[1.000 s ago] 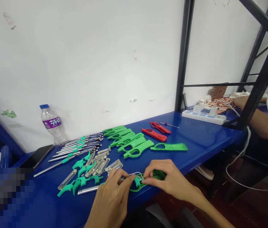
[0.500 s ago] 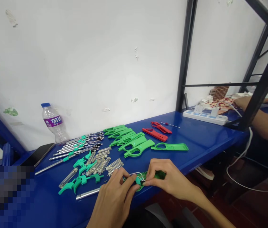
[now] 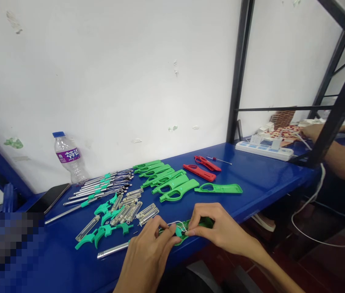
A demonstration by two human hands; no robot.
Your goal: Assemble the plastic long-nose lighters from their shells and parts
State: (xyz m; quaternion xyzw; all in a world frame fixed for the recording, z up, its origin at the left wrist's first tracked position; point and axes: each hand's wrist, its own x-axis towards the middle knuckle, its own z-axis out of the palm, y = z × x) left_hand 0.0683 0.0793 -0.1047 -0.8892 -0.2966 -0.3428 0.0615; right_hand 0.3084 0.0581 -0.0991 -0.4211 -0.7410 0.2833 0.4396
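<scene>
Both my hands meet at the near edge of the blue table (image 3: 260, 179). My left hand (image 3: 149, 254) pinches the left end of a green plastic handle shell (image 3: 204, 223) that lies flat there. My right hand (image 3: 213, 230) is closed over the shell's right part, its fingertips pinching a thin white wire (image 3: 176, 223) and a small teal piece (image 3: 178, 232) set in the shell. A metal tube (image 3: 113, 249) lies just left of my left hand.
Behind my hands lie rows of green handle shells (image 3: 166, 179), two red shells (image 3: 201, 167), several teal triggers and metal rods (image 3: 111, 205). A water bottle (image 3: 67, 156) and a phone (image 3: 50, 197) stand at left. Another person's arm (image 3: 340, 158) rests past a power strip (image 3: 264, 149) at right.
My hands stay on the green shell; the fingers shift slightly closer together around the wire. The view has drifted a little.
</scene>
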